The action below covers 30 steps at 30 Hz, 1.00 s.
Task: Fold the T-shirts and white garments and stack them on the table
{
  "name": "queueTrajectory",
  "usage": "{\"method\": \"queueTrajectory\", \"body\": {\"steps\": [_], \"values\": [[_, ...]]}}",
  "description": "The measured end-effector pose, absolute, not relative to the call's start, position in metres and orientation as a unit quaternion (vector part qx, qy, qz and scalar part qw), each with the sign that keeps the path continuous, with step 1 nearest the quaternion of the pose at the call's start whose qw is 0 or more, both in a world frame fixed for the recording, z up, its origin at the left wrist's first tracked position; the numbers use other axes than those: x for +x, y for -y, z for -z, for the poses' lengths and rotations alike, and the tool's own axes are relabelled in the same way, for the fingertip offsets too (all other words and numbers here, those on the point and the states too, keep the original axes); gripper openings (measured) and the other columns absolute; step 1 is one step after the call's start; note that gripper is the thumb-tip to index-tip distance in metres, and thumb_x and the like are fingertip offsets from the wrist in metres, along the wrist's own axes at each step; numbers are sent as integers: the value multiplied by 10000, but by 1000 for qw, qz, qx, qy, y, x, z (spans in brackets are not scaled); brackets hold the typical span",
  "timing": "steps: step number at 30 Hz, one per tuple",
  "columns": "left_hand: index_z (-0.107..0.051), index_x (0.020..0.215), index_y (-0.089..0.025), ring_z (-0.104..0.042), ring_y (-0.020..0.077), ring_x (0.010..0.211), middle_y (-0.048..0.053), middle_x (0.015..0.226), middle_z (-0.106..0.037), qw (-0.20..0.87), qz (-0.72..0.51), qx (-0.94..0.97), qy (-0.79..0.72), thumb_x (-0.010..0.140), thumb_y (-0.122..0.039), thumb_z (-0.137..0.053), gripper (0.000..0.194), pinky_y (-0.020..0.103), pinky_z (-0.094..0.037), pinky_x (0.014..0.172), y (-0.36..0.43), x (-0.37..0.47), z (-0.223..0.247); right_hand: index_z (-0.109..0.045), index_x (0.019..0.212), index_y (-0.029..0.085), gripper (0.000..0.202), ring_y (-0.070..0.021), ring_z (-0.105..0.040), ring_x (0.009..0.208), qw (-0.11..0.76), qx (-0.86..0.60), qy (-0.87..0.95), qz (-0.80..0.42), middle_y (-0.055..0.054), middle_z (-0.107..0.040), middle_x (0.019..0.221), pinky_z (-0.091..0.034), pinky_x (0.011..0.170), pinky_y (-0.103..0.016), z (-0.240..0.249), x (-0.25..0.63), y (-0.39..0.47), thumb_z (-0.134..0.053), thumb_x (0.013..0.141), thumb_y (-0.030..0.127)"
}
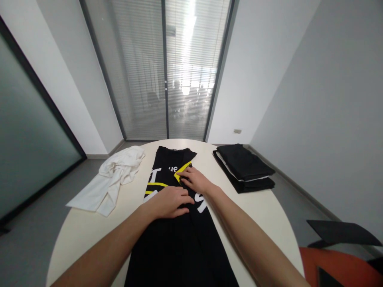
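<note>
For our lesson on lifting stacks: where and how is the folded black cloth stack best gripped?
The stack is probably best held at its left and right edges, one hand from each side, fingers under the bottom layer: it lies flat, with layers unevenly aligned.

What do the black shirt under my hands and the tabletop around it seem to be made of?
The black shirt looks like matte knit fabric, probably cotton or a blend, as it lies soft and flat. The tabletop seems a smooth, cream laminate or painted board, judging by its even, grainless surface.
</note>
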<state>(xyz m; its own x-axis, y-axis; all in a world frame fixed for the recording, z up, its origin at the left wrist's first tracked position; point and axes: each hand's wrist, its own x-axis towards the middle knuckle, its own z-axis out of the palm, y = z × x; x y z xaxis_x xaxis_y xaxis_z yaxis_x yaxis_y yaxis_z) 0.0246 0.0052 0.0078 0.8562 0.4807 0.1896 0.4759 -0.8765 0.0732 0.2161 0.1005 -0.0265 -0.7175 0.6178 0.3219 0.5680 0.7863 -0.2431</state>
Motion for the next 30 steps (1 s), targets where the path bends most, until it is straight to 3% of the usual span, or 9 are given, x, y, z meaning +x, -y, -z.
{"method": "queueTrajectory", "body": {"steps": [9,14,18,24,27,30], "values": [[-678,1065,-245,-607,187,921,30,1041,-663,24,-113,987,-116,833,-499,-726,347,313,-448,732,30,58,-21,-636,1305,189,342,-225,-558,1048,209,-333,917,-71,-130,-631,1149,-427,958,-392,31,218,-100,-521,993,272],[-696,954,-249,-618,145,854,2,929,-689,24,-119,986,-111,936,-318,-633,96,285,-430,657,31,62,-13,-633,1300,195,338,-228,-572,1098,234,-316,913,-113,-127,-646,1199,-433,987,-394,29,224,-100,-549,981,269],[-681,1005,-255,-654,116,830,-12,968,-701,68,-134,974,-167,1001,-295,-519,167,231,-440,647,27,59,-11,-618,1308,189,347,-216,-586,1077,239,-306,909,-149,-107,-665,1178,-445,987,-375,24,230,-98,-561,972,252],[-648,1067,-237,-671,119,951,-18,1052,-711,184,-145,953,-192,961,-171,-532,170,205,-484,840,24,58,-9,-650,1236,178,299,-221,-599,1090,242,-300,907,-172,-104,-681,1200,-440,1005,-387,26,232,-102,-594,946,220],[-631,1112,-255,-640,139,1039,-14,1120,-688,157,-133,961,-186,878,-83,-556,300,233,-478,907,23,57,-6,-662,1214,176,286,-222,-606,1088,244,-302,905,-172,-102,-691,1185,-442,1001,-387,28,232,-104,-605,937,220],[-622,1095,-260,-628,153,1029,-5,1167,-657,87,-128,965,-213,875,-109,-566,273,246,-495,825,21,54,-3,-665,1212,173,287,-218,-610,1080,246,-302,905,-172,-98,-696,1177,-442,999,-378,30,232,-105,-613,933,219]]}}
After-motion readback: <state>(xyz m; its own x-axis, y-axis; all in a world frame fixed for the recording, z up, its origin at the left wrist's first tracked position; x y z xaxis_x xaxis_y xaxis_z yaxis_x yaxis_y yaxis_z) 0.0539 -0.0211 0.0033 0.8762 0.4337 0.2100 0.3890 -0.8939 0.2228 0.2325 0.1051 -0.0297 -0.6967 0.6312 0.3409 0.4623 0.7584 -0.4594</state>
